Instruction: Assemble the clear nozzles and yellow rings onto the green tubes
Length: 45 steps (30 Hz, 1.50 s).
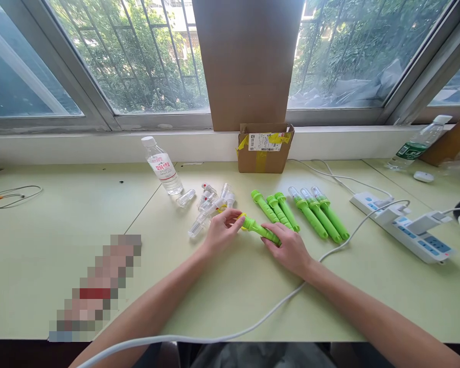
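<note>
Fingers (273, 228) hold a green tube (257, 228) near clear caps (208, 202), cable (199, 338) underneath right wrist (311, 268).

Single head-worn view, taken from above the near edge of the pale green tabletop (222, 296) and directed forward and down. The left hand (225, 229) and right hand (287, 246) lie at close range, below mid-frame; the wearer's lap (260, 356) borders the lower margin. The wide field extends to the windows (130, 56) at the top.

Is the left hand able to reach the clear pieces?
Probably yes: the clear pieces lie just beyond the left hand, nothing visible between, though it appears busy with the green tube.
</note>
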Tool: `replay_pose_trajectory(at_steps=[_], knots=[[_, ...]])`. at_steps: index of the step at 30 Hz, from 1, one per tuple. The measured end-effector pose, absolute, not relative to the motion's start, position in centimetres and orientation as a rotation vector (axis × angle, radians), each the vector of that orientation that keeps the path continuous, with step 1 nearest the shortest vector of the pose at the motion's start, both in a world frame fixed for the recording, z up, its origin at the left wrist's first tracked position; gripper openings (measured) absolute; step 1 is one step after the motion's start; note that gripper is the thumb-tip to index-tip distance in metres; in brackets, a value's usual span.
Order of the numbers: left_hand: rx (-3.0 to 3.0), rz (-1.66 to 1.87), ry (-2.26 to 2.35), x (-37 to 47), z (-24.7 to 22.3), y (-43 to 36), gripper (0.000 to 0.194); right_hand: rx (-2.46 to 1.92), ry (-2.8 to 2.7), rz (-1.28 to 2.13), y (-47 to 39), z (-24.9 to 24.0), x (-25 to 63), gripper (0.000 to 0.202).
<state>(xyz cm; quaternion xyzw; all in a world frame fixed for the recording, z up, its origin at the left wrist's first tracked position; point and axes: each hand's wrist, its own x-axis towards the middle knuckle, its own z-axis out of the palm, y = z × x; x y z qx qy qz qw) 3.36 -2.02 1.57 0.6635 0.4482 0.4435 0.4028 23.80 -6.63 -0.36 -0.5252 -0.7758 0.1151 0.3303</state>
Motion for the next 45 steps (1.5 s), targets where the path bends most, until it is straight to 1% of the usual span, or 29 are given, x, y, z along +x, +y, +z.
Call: replay_pose_trajectory(at_steps=[11, 17, 20, 27, 31, 36, 45], knots=[[1.88, 1.067, 1.165, 3.5, 1.62, -2.5, 0.028, -1.373, -2.014, 0.271, -6.56, -0.36, 23.84, 0.031], [1.726, 1.074, 1.057, 3.53, 1.69, -2.43, 0.025, -1.385, -2.014, 0.262, -6.48, -0.28, 23.88, 0.031], [1.629, 1.069, 1.005, 3.51, 1.56, -2.29, 0.026, -1.399, -2.028, 0.244, -6.48, -0.22, 23.92, 0.03], [1.616, 0.991, 0.943, 3.17, 1.48, -2.16, 0.027, -1.396, -2.063, 0.223, -6.48, -0.28, 24.11, 0.033], [1.665, 0.98, 0.961, 3.01, 1.88, -2.23, 0.029, -1.382, -2.064, 0.242, -6.48, -0.52, 24.13, 0.037], [1.756, 0.982, 1.003, 3.1, 1.88, -2.31, 0.035, -1.366, -2.048, 0.272, -6.5, -0.71, 24.04, 0.039], [1.751, 1.051, 1.024, 3.55, 1.75, -2.56, 0.033, -1.323, -1.946, 0.419, -6.32, -0.48, 23.79, 0.037]])
